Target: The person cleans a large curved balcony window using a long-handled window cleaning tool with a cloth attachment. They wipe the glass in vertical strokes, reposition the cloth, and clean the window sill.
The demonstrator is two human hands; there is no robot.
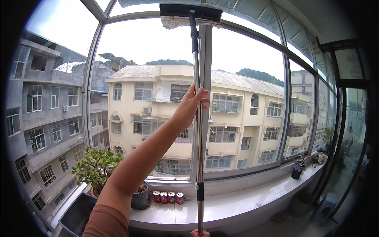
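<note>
A window-cleaning tool with a telescopic metal pole [196,68] stands nearly upright before me. Its wide black head [191,11], with a pale, shaggy cloth pad [177,22] on it, is up at the top window frame. My left hand [194,100], on the outstretched arm, is around the upper part of the pole, its fingers partly spread. At the bottom edge my right hand [200,233] grips the pole's lower end, mostly cut off by the picture's rim. The large window panes [245,89] are behind the pole, in metal frames [205,59].
On the tiled sill [225,204] stand several red cans [168,198], a dark pot [140,198] and a leafy succulent [99,167]. A black planter [78,214] is at lower left. Farther right are a potted plant [298,169], a stool [327,204] and a glass door [352,133].
</note>
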